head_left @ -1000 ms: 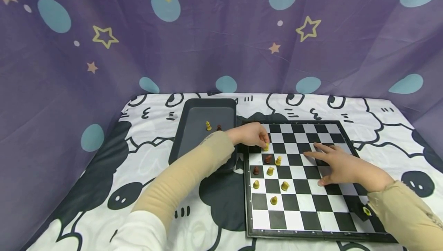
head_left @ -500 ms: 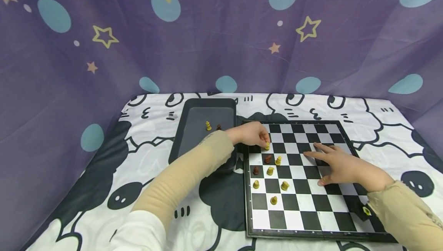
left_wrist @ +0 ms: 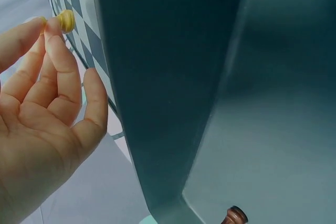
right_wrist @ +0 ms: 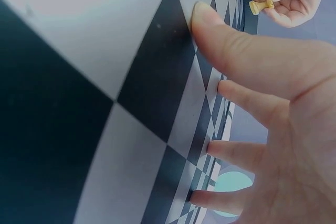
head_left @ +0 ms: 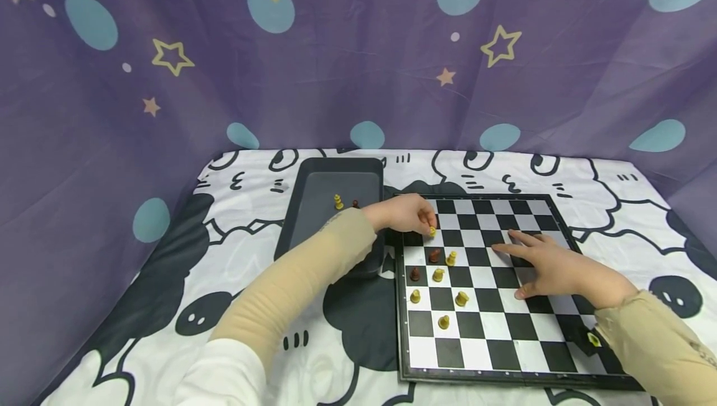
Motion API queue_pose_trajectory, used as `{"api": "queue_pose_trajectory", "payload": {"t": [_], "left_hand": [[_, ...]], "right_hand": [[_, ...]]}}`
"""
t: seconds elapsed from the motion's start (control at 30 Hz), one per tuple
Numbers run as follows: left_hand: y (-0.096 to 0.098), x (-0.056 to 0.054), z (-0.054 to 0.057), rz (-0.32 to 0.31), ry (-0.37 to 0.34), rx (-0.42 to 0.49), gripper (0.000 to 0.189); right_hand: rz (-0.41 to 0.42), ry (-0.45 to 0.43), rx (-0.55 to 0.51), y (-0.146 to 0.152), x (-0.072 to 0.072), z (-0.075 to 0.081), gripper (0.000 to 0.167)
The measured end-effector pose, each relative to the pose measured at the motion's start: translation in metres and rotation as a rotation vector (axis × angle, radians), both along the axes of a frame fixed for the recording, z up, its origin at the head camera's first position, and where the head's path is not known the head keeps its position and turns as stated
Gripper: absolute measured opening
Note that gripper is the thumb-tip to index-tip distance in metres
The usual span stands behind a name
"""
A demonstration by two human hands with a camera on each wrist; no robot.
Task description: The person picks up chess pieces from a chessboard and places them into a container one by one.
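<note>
My left hand pinches a yellow chess piece between thumb and fingertips over the left side of the chessboard. The piece's base shows in the left wrist view, while the fingers cover its top. Nearer to me stand several pieces, among them a dark red one, a yellow one beside it and a yellow knight-like one. My right hand holds nothing; its spread fingertips rest on the board's right half, and in the right wrist view the thumb lies near the squares.
Left of the board is a dark tray, partly under my left forearm. It holds a yellow piece and a dark red piece. A small black object with a yellow mark sits by my right sleeve. A patterned cloth covers the table.
My left hand has shifted very slightly with the yellow chess piece, which now sits a little farther up in the head view. My right hand has stayed in place.
</note>
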State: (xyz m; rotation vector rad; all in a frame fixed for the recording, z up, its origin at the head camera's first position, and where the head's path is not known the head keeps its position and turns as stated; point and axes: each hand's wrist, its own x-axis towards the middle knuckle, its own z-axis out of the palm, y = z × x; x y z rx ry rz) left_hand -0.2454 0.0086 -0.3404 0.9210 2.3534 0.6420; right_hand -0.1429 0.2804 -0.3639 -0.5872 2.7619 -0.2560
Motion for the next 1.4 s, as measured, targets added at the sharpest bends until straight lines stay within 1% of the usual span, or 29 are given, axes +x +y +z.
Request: {"api": "queue_pose_trajectory", "payload": {"t": [0.27,0.6,0.8,1.2,1.4], "left_hand": [[-0.005,0.001,0.003,-0.007,0.006,0.011,0.012],[-0.013,0.003,0.009,0.010,-0.011,0.029,0.012],[-0.019,0.002,0.009,0.018,-0.008,0.031,0.014],[-0.029,0.004,0.011,0.035,-0.013,0.050,0.013],[-0.037,0.004,0.013,0.033,-0.001,0.060,0.014]], "right_hand": [[0.001,0.001,0.005,-0.001,0.000,0.001,0.086],[0.005,0.011,0.005,0.000,0.000,0.000,0.087],[0.002,0.014,-0.004,0.000,0.000,-0.001,0.087],[0.007,0.022,-0.009,0.000,-0.001,-0.001,0.088],[0.004,0.005,-0.011,0.000,-0.001,-0.001,0.087]]}}
